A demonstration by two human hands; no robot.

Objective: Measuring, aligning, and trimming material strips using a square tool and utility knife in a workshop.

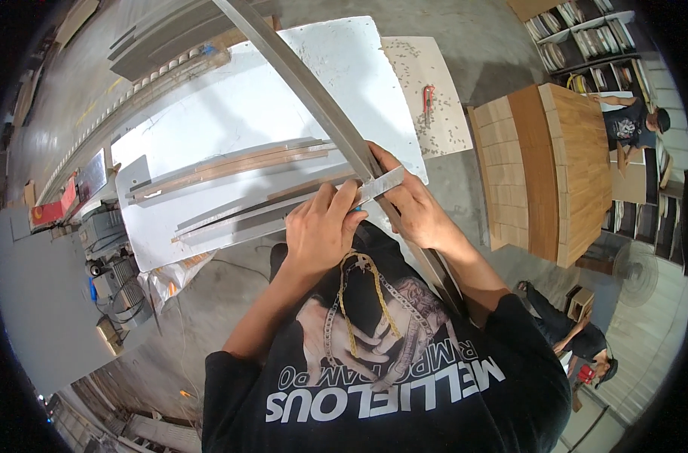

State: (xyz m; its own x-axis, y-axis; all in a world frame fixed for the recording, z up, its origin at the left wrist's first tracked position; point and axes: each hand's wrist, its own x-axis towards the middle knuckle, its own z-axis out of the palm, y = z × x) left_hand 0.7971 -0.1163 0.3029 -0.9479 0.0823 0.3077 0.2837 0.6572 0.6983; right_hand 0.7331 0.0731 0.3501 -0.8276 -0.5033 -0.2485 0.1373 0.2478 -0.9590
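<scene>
A long, narrow bundle of grey-brown strips [302, 79] runs slantwise from the far edge of the white table to beside my right forearm. My right hand [413, 205] grips this bundle, fingers curled around its far side. Across the bundle lies a short pale band [382, 186], its surface shiny like tape; I cannot tell its exact kind. My left hand [321, 224] is closed at the band's left end, with a small blue bit showing by the thumb. What its fingers pinch is mostly hidden.
On the white table [314, 106] lie several thin wood-coloured strips [246, 164] and grey strips [246, 219]. A red cutter knife [428, 102] rests on a speckled board [446, 128]. Stacked wooden panels [544, 170] stand at right; two people work beyond. Machinery [121, 279] stands at left.
</scene>
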